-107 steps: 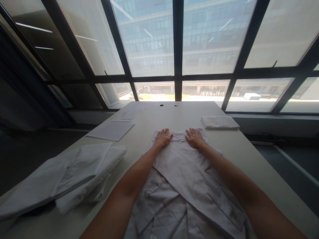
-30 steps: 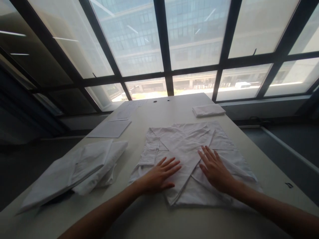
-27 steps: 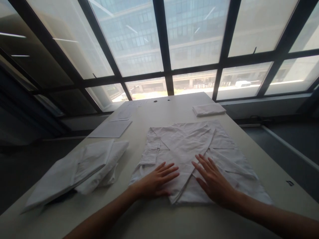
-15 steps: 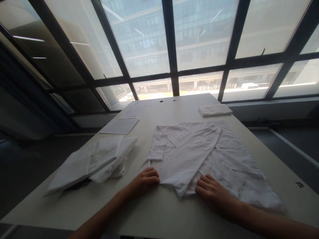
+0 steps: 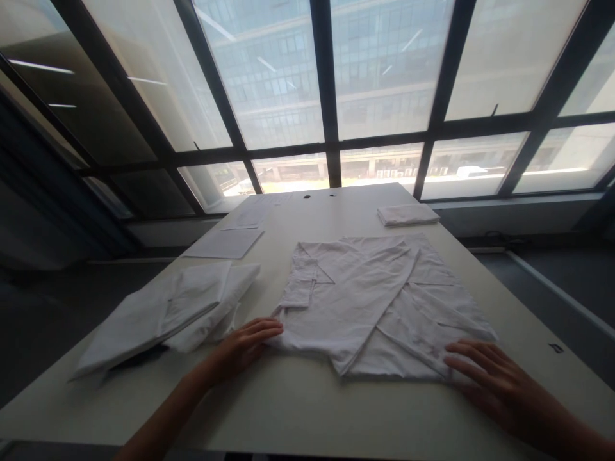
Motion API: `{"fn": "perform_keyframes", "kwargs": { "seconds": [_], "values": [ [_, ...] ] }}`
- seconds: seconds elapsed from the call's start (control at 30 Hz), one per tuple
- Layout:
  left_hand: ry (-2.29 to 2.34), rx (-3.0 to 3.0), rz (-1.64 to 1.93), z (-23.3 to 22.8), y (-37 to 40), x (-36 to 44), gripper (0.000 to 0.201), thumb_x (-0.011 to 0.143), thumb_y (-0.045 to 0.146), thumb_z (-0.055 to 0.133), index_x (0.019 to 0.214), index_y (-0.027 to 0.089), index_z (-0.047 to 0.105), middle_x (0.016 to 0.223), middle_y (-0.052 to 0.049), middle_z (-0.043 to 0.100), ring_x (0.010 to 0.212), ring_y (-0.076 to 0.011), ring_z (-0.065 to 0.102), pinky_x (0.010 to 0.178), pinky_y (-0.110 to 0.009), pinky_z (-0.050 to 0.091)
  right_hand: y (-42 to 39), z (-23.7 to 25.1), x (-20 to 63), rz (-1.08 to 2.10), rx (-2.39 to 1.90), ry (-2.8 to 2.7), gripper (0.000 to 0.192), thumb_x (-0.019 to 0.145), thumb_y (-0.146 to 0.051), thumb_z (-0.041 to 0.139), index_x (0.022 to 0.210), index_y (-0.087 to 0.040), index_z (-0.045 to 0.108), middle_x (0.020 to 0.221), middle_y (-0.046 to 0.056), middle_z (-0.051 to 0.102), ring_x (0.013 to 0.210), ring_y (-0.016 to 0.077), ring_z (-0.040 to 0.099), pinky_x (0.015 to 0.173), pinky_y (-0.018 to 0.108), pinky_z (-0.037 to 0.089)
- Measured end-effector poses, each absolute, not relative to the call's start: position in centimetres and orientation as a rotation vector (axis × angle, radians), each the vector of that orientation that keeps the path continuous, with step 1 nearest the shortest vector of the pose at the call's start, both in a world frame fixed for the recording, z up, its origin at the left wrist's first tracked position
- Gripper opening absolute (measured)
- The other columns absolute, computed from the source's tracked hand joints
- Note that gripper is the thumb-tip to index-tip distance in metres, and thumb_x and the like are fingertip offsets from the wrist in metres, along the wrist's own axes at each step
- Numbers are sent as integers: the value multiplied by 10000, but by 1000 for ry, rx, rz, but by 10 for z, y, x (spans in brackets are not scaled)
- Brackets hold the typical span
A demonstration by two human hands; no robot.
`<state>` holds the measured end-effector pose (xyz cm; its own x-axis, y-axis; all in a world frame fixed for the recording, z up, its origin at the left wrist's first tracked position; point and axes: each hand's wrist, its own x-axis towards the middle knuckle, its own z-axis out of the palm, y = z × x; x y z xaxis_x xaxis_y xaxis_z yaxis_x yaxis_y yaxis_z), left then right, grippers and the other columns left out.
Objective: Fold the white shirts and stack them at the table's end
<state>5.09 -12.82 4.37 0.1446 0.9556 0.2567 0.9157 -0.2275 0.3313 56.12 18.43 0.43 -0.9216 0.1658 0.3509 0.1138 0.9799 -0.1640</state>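
Observation:
A white garment (image 5: 355, 301) lies partly folded on the table, with a sleeve turned in at its left side and a long diagonal edge across its front. My left hand (image 5: 252, 336) rests at the near left corner, its fingers stretched out and touching the cloth edge. At the near right corner, the outstretched fingers of my right hand (image 5: 485, 374) lie on the cloth, slightly apart. The undersides of both hands and the thumbs are mostly hidden.
Left of the garment lies a loosely folded pile of white cloth (image 5: 158, 314) with something dark beneath it. Paper sheets (image 5: 225, 243) are behind that pile. A neatly folded white cloth (image 5: 408, 214) sits at the far right of the white table (image 5: 307, 416). Large windows (image 5: 384, 70) stand behind.
My right hand has moved right along the garment's near edge to its corner. That corner, which reached farther right, is now drawn in. My left hand has shifted slightly left and its fingers have straightened.

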Motion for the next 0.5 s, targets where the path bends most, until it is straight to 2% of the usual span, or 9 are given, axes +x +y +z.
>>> {"fn": "perform_keyframes", "kwargs": {
  "seconds": [0.1,0.17,0.33,0.5],
  "values": [
    [1923,2311,588,43,-125,49,538,950,29,437,1384,301,601,1353,-57,655,1294,-201,579,1077,-392,515,206,0,587,135,-237,-2775,596,850,-197,628,1416,-381,588,1407,31,628,1287,289,588,1006,411,530],
    [1942,2328,564,43,-122,50,470,972,60,460,1333,297,645,1322,-62,673,1270,-208,596,1068,-395,520,218,-6,598,93,-264,-2757,594,847,-181,597,1409,-374,601,1424,44,616,1281,308,595,987,445,544],
    [1979,2355,576,40,-120,54,308,1008,165,539,1229,296,710,1272,-69,693,1249,-226,602,1042,-403,527,243,-26,615,269,-347,-2685,257,929,-265,591,1079,-366,773,1267,56,716,1185,294,662,923,445,585],
    [1883,2260,761,45,-117,56,228,1019,240,552,1139,246,746,1183,-99,721,1175,-225,642,1013,-394,537,251,-22,622,634,-541,-2434,178,884,-433,677,997,-353,789,1121,75,758,1077,309,706,929,444,591]
  ]
}}
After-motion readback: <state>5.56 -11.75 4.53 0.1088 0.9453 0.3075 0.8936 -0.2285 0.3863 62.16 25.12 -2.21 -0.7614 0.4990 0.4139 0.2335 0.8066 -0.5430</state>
